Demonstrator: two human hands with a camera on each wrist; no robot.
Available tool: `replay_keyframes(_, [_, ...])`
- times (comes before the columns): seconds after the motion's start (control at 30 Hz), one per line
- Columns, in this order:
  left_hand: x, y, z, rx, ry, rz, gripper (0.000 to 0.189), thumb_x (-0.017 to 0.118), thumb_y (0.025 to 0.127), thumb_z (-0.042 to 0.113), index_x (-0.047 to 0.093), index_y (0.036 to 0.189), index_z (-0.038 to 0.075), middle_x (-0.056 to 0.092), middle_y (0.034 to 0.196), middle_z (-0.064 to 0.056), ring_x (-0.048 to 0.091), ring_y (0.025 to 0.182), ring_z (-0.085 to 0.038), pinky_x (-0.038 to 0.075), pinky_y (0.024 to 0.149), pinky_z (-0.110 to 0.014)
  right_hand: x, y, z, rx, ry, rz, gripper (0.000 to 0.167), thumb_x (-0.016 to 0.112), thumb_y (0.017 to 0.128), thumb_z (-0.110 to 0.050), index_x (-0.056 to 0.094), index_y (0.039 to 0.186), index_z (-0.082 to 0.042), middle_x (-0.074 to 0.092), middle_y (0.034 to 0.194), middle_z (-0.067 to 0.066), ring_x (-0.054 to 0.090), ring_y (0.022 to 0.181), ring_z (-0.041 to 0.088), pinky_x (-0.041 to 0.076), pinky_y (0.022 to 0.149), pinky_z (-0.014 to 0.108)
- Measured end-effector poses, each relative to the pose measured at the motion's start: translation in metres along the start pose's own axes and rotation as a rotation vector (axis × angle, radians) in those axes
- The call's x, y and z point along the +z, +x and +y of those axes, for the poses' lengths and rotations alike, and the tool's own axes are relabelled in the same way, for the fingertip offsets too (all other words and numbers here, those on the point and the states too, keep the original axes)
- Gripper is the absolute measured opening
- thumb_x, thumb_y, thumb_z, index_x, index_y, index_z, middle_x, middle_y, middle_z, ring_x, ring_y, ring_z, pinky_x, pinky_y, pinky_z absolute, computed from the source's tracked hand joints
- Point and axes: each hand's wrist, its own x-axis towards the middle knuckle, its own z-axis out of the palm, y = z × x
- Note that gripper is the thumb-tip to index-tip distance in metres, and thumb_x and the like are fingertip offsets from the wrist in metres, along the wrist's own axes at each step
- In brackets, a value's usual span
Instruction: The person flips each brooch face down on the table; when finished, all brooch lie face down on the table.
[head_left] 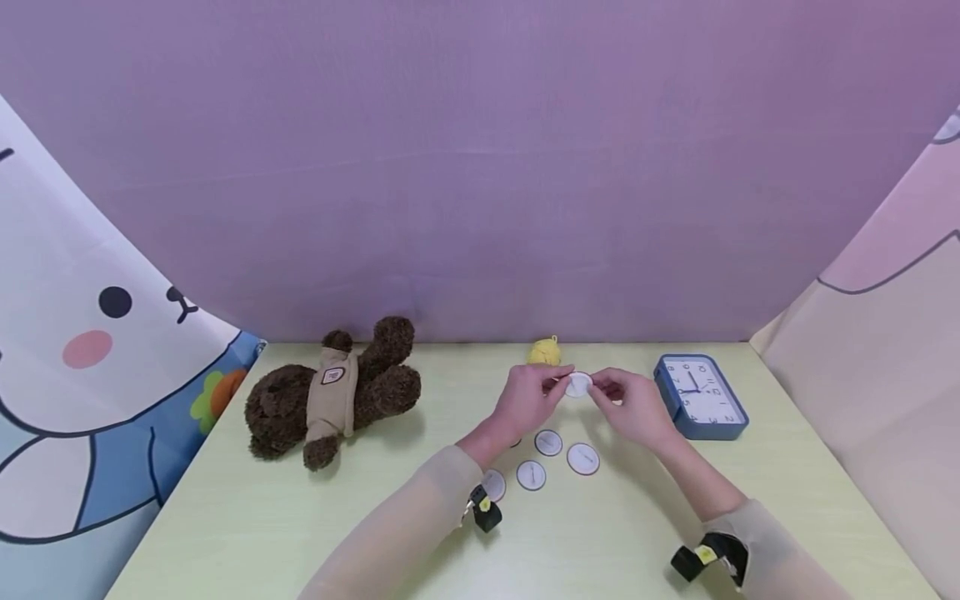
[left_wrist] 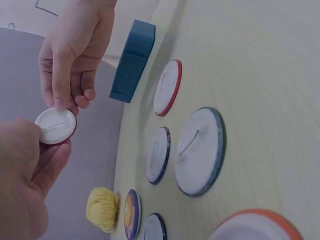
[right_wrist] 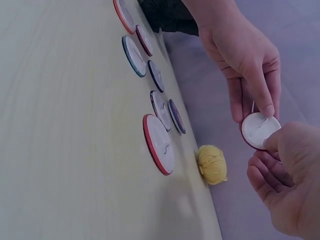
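Both hands hold one round pin-back badge (head_left: pixel 578 384) up above the table, its white back and pin facing the head camera. A red rim shows on this badge (left_wrist: pixel 56 126) in the left wrist view. My left hand (head_left: pixel 521 402) pinches one edge between thumb and fingers. From the opposite side, my right hand (head_left: pixel 633 408) pinches the other edge, its thumb (right_wrist: pixel 272 142) lying on the white back. Below the hands, several more badges lie on the table, most with pins up, such as a red-rimmed badge (head_left: pixel 583 458) and a teal-rimmed badge (left_wrist: pixel 201 151).
One purple-edged badge (left_wrist: pixel 132 214) shows its picture side. A yellow yarn ball (head_left: pixel 545 351) sits behind the left hand. The blue square clock (head_left: pixel 701 397) stands right of the right hand. On the left of the table (head_left: pixel 225 517) lies a brown teddy bear (head_left: pixel 332 392).
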Motion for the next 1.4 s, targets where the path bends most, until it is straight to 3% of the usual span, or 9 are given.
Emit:
replay_keyframes(0.1, [-0.001,0.0,0.002,0.0,-0.06,0.007,0.026,0.073,0.1,0.008,0.078,0.125,0.004,0.082,0.11,-0.013,0.082,0.085,-0.018,0.057,0.073,-0.008,-0.002,-0.001,-0.003,-0.018,0.019,0.014,0.013,0.073,0.099,-0.009,0.076,0.111,-0.004,0.077,0.089,0.005,0.07,0.078,0.013,0.059,0.072,0.022])
replay_keyframes(0.27, [-0.001,-0.002,0.005,-0.044,-0.161,-0.065,0.044,0.08,0.091,0.001,0.071,0.134,-0.002,0.072,0.116,-0.018,0.082,0.087,-0.02,0.058,0.075,-0.008,-0.005,-0.003,-0.004,-0.038,0.053,0.01,0.02,0.072,0.098,-0.005,0.07,0.118,-0.004,0.074,0.086,0.005,0.066,0.074,0.01,0.057,0.069,0.021])
replay_keyframes(0.4, [0.0,-0.004,0.007,-0.086,-0.164,-0.11,0.054,0.083,0.088,0.001,0.066,0.14,-0.003,0.067,0.122,-0.018,0.081,0.091,-0.022,0.058,0.078,-0.008,-0.006,-0.004,-0.003,-0.036,0.06,-0.01,0.026,0.071,0.099,-0.003,0.069,0.124,-0.007,0.073,0.085,0.004,0.063,0.071,0.009,0.054,0.065,0.021])
replay_keyframes(0.67, [0.007,-0.008,0.007,-0.141,-0.083,-0.175,0.052,0.084,0.09,0.004,0.067,0.139,-0.002,0.063,0.124,-0.016,0.079,0.094,-0.019,0.058,0.08,-0.009,-0.003,-0.008,0.0,-0.004,0.055,-0.071,0.026,0.071,0.099,-0.004,0.074,0.124,-0.008,0.074,0.084,0.009,0.062,0.069,0.01,0.052,0.061,0.022])
replay_keyframes(0.83, [0.014,-0.013,0.004,-0.139,0.004,-0.219,0.054,0.084,0.09,0.006,0.067,0.14,0.001,0.063,0.122,-0.012,0.076,0.09,-0.01,0.056,0.078,-0.007,0.003,-0.011,0.007,0.031,0.025,-0.108,0.025,0.072,0.097,-0.003,0.074,0.122,-0.006,0.073,0.082,0.006,0.062,0.069,0.009,0.053,0.063,0.021])
replay_keyframes(0.93, [0.019,-0.014,0.001,-0.115,0.06,-0.23,0.051,0.084,0.09,0.007,0.069,0.139,0.001,0.065,0.119,-0.012,0.076,0.089,-0.012,0.055,0.076,-0.006,0.007,-0.012,0.013,0.051,0.015,-0.126,0.025,0.072,0.097,-0.004,0.075,0.121,-0.006,0.073,0.081,0.005,0.061,0.069,0.008,0.052,0.063,0.021])
replay_keyframes(1.17, [0.029,-0.014,-0.003,-0.016,0.217,-0.217,0.026,0.084,0.088,0.011,0.081,0.113,0.005,0.079,0.095,-0.006,0.069,0.089,-0.014,0.052,0.076,-0.014,0.011,-0.015,0.018,0.019,-0.045,-0.17,0.031,0.079,0.09,-0.007,0.075,0.12,-0.002,0.071,0.084,0.001,0.061,0.072,0.008,0.053,0.066,0.021])
replay_keyframes(1.3, [0.032,-0.013,-0.004,-0.021,0.276,-0.259,0.01,0.085,0.088,0.015,0.081,0.095,0.012,0.08,0.087,0.0,0.068,0.087,-0.013,0.054,0.078,-0.021,0.013,-0.017,0.019,0.006,-0.078,-0.184,0.035,0.084,0.086,-0.008,0.076,0.119,0.0,0.071,0.088,0.004,0.061,0.076,0.011,0.052,0.068,0.021])
replay_keyframes(1.4, [0.034,-0.013,-0.003,-0.049,0.313,-0.299,0.014,0.086,0.088,0.017,0.081,0.1,0.013,0.08,0.093,0.001,0.071,0.091,-0.012,0.057,0.083,-0.022,0.013,-0.018,0.019,0.007,-0.093,-0.187,0.034,0.085,0.085,-0.007,0.077,0.117,0.001,0.069,0.089,0.006,0.059,0.077,0.013,0.049,0.068,0.021])
